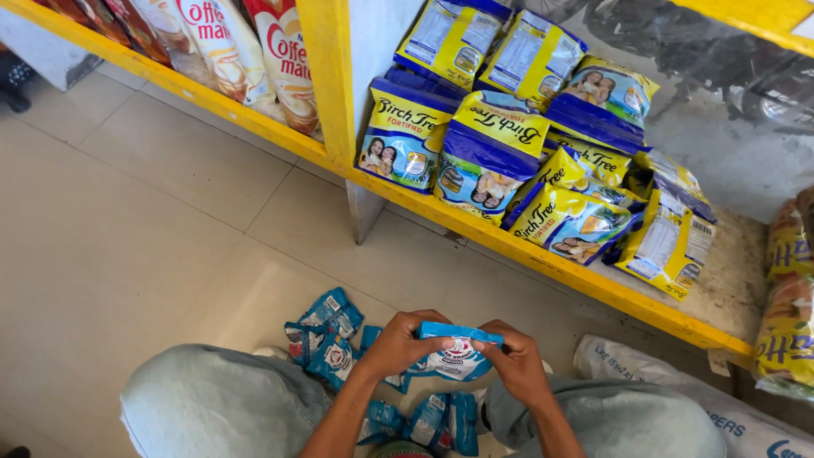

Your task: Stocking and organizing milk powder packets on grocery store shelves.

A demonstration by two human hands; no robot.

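both hands [458, 352] pinching blue sachet [454, 356], grip closed

Yellow shelf [543, 254] stacked with blue-and-yellow pouches [492, 148], red-and-white packets [254, 51] upper left, tiled floor [127, 220], white sack [678, 390] lower right.

Left hand [398, 345]: fingers curled, thumb on top, pinching.
Right hand [517, 363]: mirrors it, knuckles raised, close beside the left.
Forearms: bare, angled inward and meeting between bent knees.
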